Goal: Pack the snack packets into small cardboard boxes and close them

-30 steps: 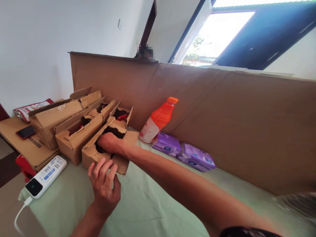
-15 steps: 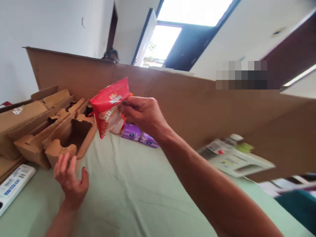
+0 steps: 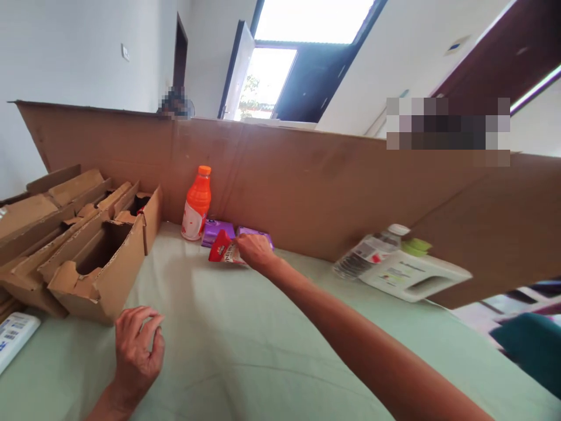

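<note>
My right hand [image 3: 254, 251] is closed on a red and white snack packet [image 3: 223, 248], low over the far part of the green cloth. Purple packs [image 3: 217, 231] lie just behind it against the cardboard wall, and the hand partly covers one of them. To their left stands an upright orange bottle [image 3: 198, 202] with an orange cap. My left hand [image 3: 139, 345] is near the front left, its fingers loosely curled, apart from the thumb, with nothing in them. Close beyond that hand stands an open brown cardboard box [image 3: 118, 280].
More narrow cardboard boxes [image 3: 39, 251] crowd the left side, with a white labelled item [image 3: 17, 339] before them. A tall cardboard panel [image 3: 307, 193] runs along the back. At right lie a clear plastic bottle [image 3: 362, 257] and a white jug [image 3: 412, 275]. Pixelated shapes show beyond the panel.
My right hand has lowered the snack packet from the air beside the boxes toward the cloth by the purple packs. My left hand has drawn away from the box edge. The orange bottle is now uncovered.
</note>
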`<state>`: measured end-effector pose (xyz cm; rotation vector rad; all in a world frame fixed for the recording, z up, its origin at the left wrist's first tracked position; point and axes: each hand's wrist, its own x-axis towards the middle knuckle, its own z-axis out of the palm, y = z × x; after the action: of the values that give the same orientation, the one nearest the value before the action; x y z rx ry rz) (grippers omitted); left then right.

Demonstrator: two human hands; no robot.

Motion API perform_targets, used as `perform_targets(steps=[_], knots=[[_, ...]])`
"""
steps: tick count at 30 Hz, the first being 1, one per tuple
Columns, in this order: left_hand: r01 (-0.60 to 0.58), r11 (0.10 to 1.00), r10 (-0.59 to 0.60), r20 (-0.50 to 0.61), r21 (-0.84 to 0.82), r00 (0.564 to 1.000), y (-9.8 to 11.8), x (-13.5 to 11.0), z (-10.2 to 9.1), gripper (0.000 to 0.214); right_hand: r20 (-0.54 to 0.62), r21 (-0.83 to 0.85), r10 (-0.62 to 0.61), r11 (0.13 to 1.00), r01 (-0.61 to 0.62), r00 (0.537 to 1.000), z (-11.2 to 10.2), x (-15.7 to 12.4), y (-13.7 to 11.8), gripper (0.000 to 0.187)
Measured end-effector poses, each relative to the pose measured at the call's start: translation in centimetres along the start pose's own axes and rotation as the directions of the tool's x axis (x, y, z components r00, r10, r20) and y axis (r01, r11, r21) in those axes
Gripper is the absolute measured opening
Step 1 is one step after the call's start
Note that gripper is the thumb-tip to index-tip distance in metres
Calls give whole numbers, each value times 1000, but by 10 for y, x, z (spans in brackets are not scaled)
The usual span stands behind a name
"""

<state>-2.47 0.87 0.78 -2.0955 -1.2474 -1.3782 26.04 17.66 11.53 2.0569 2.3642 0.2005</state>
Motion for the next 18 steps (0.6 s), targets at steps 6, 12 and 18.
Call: perform_targets(steps=[6, 12, 18], knots=[[147, 989, -145, 75, -21, 987, 2, -2, -1, 23, -30, 40, 12, 999, -10, 999, 11, 22, -27, 25], [284, 958, -281, 83, -30, 956, 5, -11, 3, 27, -126, 187, -209, 955, 230, 970, -18, 19, -69, 28], [358, 934, -357, 72, -4, 931, -3, -18, 4, 27, -303, 210, -390, 863, 459, 870, -74, 63, -150, 36]])
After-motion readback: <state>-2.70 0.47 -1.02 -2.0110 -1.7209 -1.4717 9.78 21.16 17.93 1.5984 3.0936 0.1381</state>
